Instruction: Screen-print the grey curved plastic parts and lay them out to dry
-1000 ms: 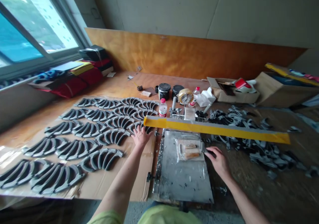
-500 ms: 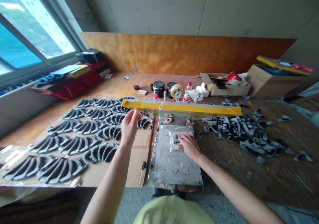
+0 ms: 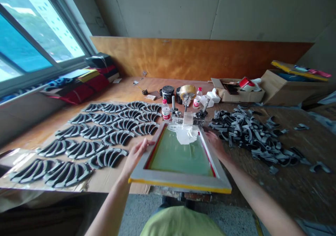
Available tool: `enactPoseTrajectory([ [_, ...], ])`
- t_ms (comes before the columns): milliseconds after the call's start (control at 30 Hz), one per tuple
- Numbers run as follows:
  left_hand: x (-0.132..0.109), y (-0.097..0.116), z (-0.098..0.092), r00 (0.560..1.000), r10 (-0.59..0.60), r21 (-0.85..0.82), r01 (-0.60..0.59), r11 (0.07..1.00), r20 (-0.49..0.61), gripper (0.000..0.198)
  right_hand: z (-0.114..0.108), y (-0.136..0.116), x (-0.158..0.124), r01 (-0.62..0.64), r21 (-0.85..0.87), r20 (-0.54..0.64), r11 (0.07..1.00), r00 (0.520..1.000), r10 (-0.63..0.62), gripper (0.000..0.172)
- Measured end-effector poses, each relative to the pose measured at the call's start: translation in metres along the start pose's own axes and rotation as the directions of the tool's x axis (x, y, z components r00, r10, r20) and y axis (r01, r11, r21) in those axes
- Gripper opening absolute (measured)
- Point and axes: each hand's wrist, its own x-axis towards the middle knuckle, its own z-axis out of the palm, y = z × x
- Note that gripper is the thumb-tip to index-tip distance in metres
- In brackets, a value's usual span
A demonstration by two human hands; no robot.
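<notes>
A screen-printing frame (image 3: 181, 180) with grey rails, a yellow front edge and green mesh lies nearly flat over the metal base in front of me. White ink (image 3: 186, 135) sits on the mesh near its far end. My left hand (image 3: 137, 154) grips the frame's left rail. My right hand (image 3: 215, 143) rests against the right rail, its fingers partly hidden and blurred. Rows of dark curved plastic parts (image 3: 102, 138) lie on cardboard to the left.
A loose heap of grey parts (image 3: 252, 136) covers the table to the right. Ink tins (image 3: 168, 93), a tape roll (image 3: 187, 89) and small bottles (image 3: 165, 111) stand behind the frame. Cardboard boxes (image 3: 283, 87) sit at the back right, red and black stacks (image 3: 89, 78) by the window.
The frame has swung down from raised to nearly flat over the base, hiding the part my right hand was touching. My right hand moved to the frame's right rail.
</notes>
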Motion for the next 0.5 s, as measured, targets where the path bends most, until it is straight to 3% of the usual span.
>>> enactPoseTrajectory([
  [67, -0.013, -0.038, 0.002, 0.993, -0.105, 0.005, 0.105, 0.994, 0.052, 0.064, -0.017, 0.001, 0.016, -0.046, -0.032, -0.103, 0.998, 0.994, 0.043, 0.033],
  [133, -0.017, -0.074, 0.008, 0.988, -0.143, -0.001, 0.143, 0.990, 0.059, 0.078, -0.022, -0.015, 0.038, 0.008, -0.072, -0.131, 0.997, 0.991, -0.017, 0.040],
  [233, -0.013, -0.115, 0.018, 0.990, -0.136, 0.032, 0.135, 0.990, 0.026, 0.087, -0.012, -0.054, 0.071, 0.137, -0.173, 0.006, 0.975, 0.990, -0.138, 0.057],
  [300, -0.009, -0.128, 0.021, 0.992, -0.125, 0.041, 0.124, 0.991, 0.024, 0.084, -0.002, -0.075, 0.086, 0.135, -0.233, 0.141, 0.963, 0.985, -0.103, 0.046],
  [400, -0.007, -0.132, 0.021, 0.990, -0.138, 0.027, 0.137, 0.990, 0.037, 0.079, 0.009, -0.087, 0.089, 0.055, -0.286, 0.294, 0.957, 0.955, 0.033, 0.018],
  [500, -0.009, -0.130, 0.021, 0.987, -0.161, 0.014, 0.161, 0.987, 0.025, 0.076, 0.013, -0.085, 0.069, 0.115, -0.281, 0.331, 0.953, 0.944, -0.017, 0.009],
])
